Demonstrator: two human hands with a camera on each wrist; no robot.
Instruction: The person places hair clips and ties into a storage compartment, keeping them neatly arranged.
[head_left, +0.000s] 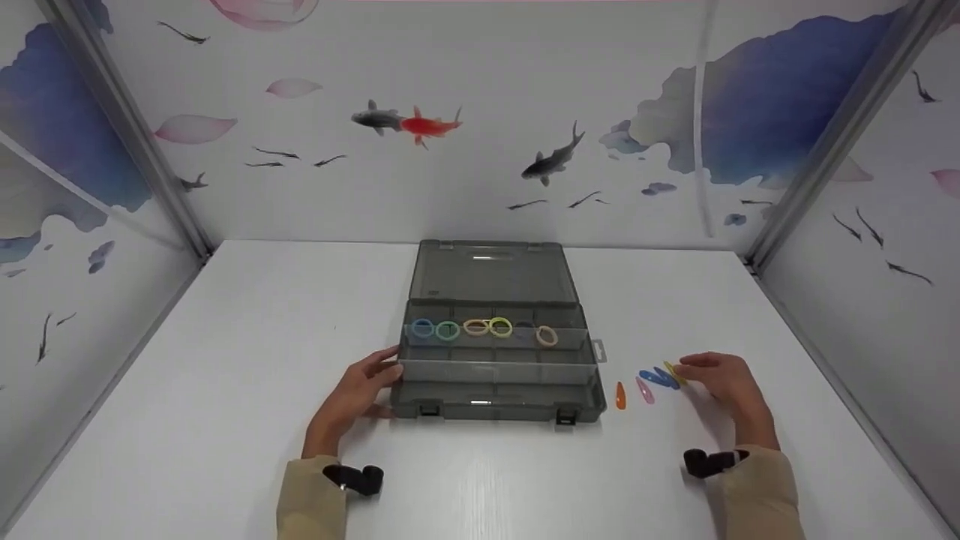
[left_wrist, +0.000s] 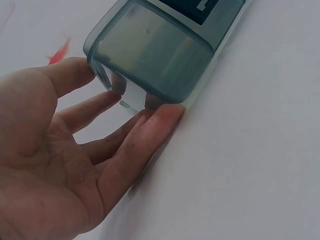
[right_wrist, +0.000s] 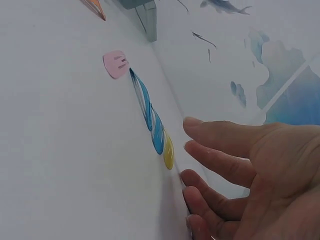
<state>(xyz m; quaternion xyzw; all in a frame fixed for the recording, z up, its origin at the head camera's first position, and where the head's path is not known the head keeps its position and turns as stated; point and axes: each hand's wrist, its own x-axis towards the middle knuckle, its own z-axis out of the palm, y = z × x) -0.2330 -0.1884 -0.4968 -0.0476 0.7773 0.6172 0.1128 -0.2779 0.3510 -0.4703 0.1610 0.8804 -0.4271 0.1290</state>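
A grey see-through compartment box (head_left: 499, 411) lies on the table with its lid (head_left: 491, 274) folded back. My left hand (head_left: 356, 390) rests against its left side; in the left wrist view, slightly bent fingers and thumb touch the box's end (left_wrist: 150, 55). To the right of the box lie snap hair clips: an orange clip (head_left: 620, 395), a pink clip (head_left: 645, 390), two overlapping blue clips (head_left: 658, 379) and a yellow clip (right_wrist: 169, 152). Beside the yellow clip, my right hand (head_left: 720, 379) has loose fingers; the right wrist view shows a gap between fingertips and clip.
Several coloured rings, among them a blue ring (head_left: 423, 328), a green ring (head_left: 448, 331) and a yellow ring (head_left: 500, 327), sit in the box's back compartments. The white table (head_left: 262, 315) meets printed wall panels (head_left: 480, 195) at the back and sides.
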